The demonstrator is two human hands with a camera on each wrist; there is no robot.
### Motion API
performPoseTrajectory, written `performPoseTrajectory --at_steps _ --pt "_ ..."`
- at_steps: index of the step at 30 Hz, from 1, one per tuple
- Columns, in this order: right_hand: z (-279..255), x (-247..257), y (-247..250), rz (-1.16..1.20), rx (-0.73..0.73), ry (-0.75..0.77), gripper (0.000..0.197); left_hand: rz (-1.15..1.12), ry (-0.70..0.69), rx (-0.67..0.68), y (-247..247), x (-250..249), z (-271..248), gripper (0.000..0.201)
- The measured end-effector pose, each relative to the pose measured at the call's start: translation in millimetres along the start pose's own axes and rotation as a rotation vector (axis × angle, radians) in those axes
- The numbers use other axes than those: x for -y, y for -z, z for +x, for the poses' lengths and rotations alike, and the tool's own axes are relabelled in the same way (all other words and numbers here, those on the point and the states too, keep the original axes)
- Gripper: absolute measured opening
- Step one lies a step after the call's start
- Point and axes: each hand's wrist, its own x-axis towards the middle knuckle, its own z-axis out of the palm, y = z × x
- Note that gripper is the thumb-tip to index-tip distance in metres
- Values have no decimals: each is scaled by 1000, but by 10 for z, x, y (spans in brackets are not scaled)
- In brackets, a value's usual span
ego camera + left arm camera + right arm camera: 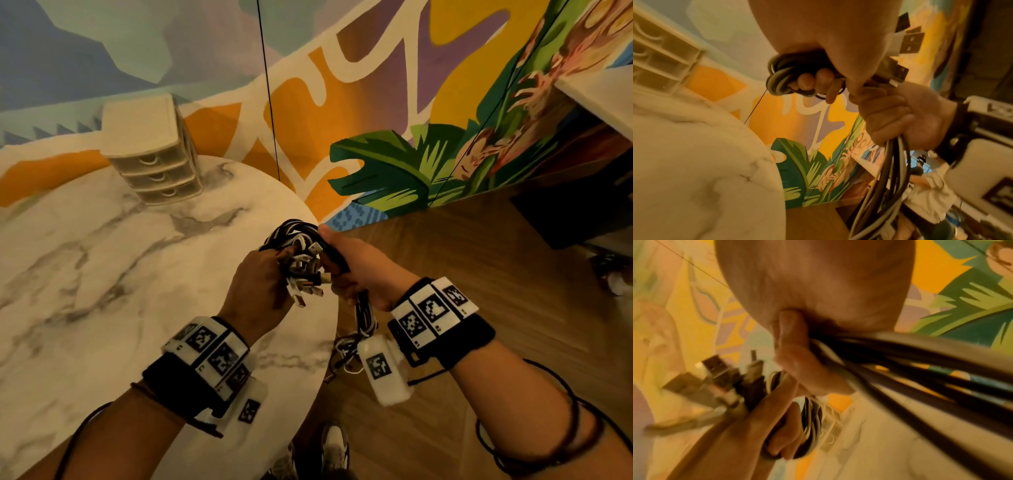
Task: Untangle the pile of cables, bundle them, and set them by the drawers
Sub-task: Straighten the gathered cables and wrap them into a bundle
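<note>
A small cream set of drawers (156, 154) stood at the far left of a round marble-patterned table (85, 260), against a wall painted with a bright mural (394, 113) of orange shapes and green leaves. Over the table's right edge, the left hand (255, 291) curled round a bundle of black and white cables (301, 246), their USB plugs (308, 270) fanning out. The right hand (363, 270) clenched the same cables, whose loose ends hung below it toward the wooden floor (479, 281). The bundle was well apart from the drawers.
</note>
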Motion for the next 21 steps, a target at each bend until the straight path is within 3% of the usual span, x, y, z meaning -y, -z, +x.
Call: performPoseTrajectory --at_steps 2,4,7,11,15,17,21 --pt "-2 9 30 20 12 0 54 -156 45 16 -47 -26 13 35" --pt "-2 3 -15 52 -10 34 56 -384 140 47 -59 -149 36 16" --pt "6 -28 -136 42 -107 163 60 -552 252 94 -42 -313 78 31" --pt "22 -139 -192 25 -140 250 66 -704 307 14 -33 -388 149 11" --pt "-2 -210 -187 34 -137 284 68 -898 349 -7 -73 -461 200 12" --pt "1 -195 -148 27 -97 300 66 -950 408 0 -70 -460 213 12" --pt "10 -200 -66 184 208 178 87 -1045 523 94 -53 -436 257 47"
